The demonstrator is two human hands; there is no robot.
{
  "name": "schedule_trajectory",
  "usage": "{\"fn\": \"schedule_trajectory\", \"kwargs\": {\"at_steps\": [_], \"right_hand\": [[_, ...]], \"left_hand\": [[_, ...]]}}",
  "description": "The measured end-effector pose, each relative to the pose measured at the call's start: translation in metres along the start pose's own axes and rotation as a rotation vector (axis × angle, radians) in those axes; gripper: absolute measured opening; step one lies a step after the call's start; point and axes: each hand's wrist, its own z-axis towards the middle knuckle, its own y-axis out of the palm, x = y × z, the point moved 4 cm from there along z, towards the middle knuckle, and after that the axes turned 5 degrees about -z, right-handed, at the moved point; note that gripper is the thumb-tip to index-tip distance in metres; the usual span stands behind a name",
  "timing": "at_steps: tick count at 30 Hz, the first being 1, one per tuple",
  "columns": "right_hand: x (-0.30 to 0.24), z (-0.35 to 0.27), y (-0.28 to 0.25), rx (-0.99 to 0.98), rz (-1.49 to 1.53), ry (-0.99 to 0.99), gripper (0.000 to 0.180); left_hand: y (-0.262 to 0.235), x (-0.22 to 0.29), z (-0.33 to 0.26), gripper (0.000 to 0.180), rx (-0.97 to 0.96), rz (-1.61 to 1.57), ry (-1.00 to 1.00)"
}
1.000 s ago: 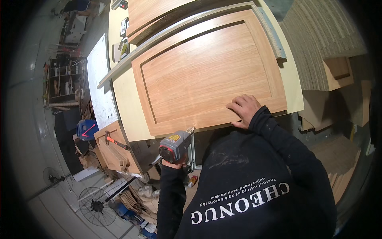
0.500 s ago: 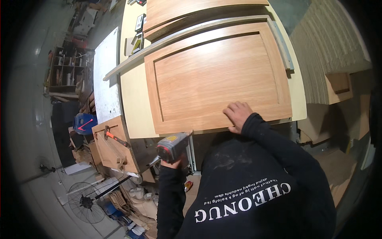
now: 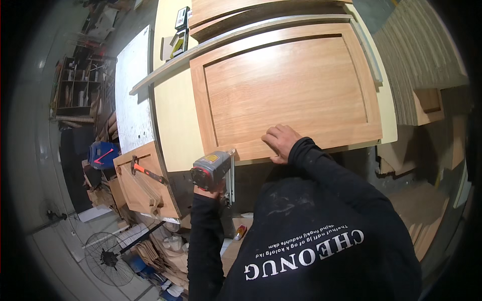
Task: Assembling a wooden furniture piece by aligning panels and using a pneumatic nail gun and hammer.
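Note:
A pale wooden cabinet door (image 3: 283, 83) with a recessed centre panel lies flat on the bench, its near edge toward me. My left hand (image 3: 210, 191) is closed round the handle of a grey and black nail gun (image 3: 212, 168). The tool's nose meets the door's near left corner, and its silver magazine hangs below the edge. Most of my left fingers are hidden behind the tool. My right hand (image 3: 282, 143) grips the door's near rail, fingers bent on top and thumb at the edge.
A long wooden strip (image 3: 165, 75) runs along the door's far side, with another door (image 3: 261, 6) beyond. On the left, a hammer (image 3: 146, 172) rests on a small door (image 3: 135, 193). Stacked sheets (image 3: 422, 60) stand right. A fan (image 3: 108, 257) stands lower left.
The nail gun has moved up against the door's near left corner. My right hand has slid left along the near rail. The whole view has shifted slightly.

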Motion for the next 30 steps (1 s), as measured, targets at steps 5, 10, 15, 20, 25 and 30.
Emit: {"fn": "schedule_trajectory", "kwargs": {"at_steps": [5,10,15,20,25,30], "right_hand": [[-0.002,0.001,-0.006,-0.023,0.049,0.014,0.052],[-0.001,-0.005,-0.006,-0.021,0.023,0.028,0.053],[-0.015,-0.005,-0.008,0.084,-0.060,0.065,0.056],[-0.015,0.011,0.004,-0.048,-0.131,0.062,0.057],[-0.019,0.012,-0.001,-0.115,-0.198,0.066,0.056],[-0.030,0.000,0.013,0.050,-0.130,0.068,0.052]], "left_hand": [[0.001,0.002,-0.008,0.031,-0.086,-0.132,-0.182],[0.002,0.014,-0.040,0.057,-0.121,-0.044,-0.197],[-0.003,-0.040,-0.074,0.057,-0.083,0.249,0.026],[-0.032,-0.078,-0.090,0.068,0.208,0.350,0.014],[-0.070,-0.120,-0.060,0.082,0.442,-0.124,-0.237],[-0.107,-0.148,0.010,0.055,0.257,0.484,0.363]]}}
